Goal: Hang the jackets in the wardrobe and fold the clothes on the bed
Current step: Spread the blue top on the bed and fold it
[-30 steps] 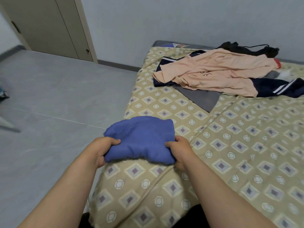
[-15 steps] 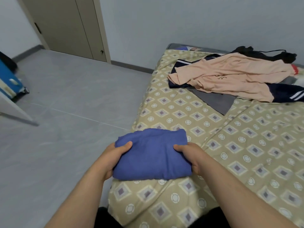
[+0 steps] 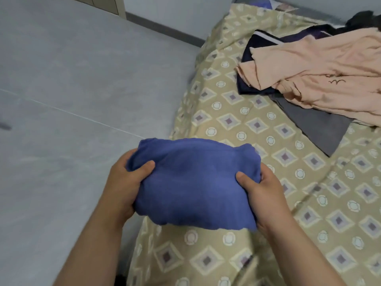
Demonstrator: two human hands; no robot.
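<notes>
Garment (image 3: 193, 182), one, blue, folded, gripped by left hand (image 3: 121, 182) and right hand (image 3: 266, 195).

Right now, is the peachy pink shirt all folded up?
No, the peach shirt lies spread out and crumpled over a grey garment on the bed.

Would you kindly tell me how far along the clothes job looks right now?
Done: the blue garment is folded into a compact bundle. In hand: the left hand and right hand each grip one end of it at the near edge of the bed. Left: the peach top, navy garment, grey piece and black item lie unfolded in a heap farther up.
</notes>
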